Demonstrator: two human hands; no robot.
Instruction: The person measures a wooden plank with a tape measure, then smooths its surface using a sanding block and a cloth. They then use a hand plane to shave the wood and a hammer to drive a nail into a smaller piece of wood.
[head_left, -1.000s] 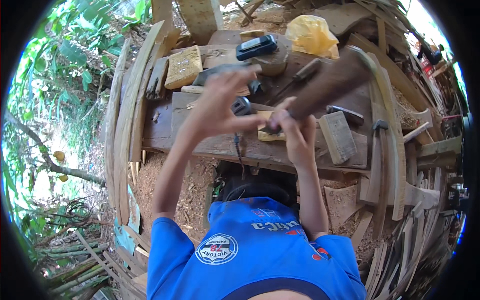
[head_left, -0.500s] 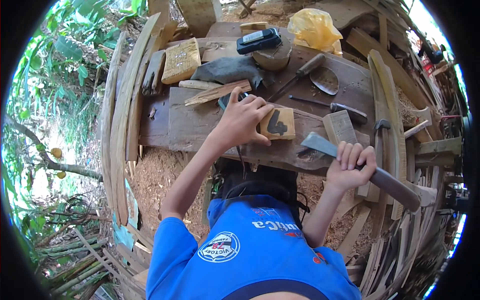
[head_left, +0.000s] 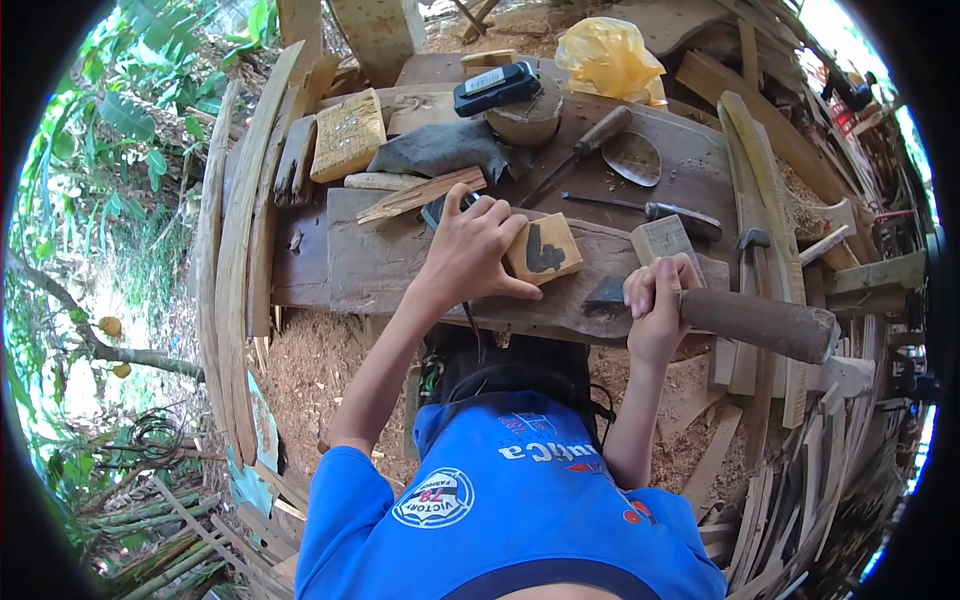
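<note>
My left hand (head_left: 470, 245) grips a small light wooden block (head_left: 545, 250) with a dark painted mark, lying on the bench's front plank (head_left: 370, 270); a dark object is partly hidden under my fingers. My right hand (head_left: 660, 310) is wrapped round a chisel (head_left: 755, 325) with a thick handle, its blade pointing left and low over the plank, right of the block. A pale grey block (head_left: 660, 238) sits behind my right hand, and a thin wood strip (head_left: 420, 200) lies behind my left.
Behind are a grey cloth (head_left: 430, 152), a black device (head_left: 495, 88), a crumpled yellow bag (head_left: 610, 60), a long-handled tool (head_left: 595, 135), an oval metal piece (head_left: 635, 160) and a carved block (head_left: 348, 135). Long boards (head_left: 235, 260) stand at the left; a hammer (head_left: 755, 240) lies right.
My left hand has come down onto the block. My right hand has swung the raised tool down to the right, then moved slightly left and upward, levelling it over the plank.
</note>
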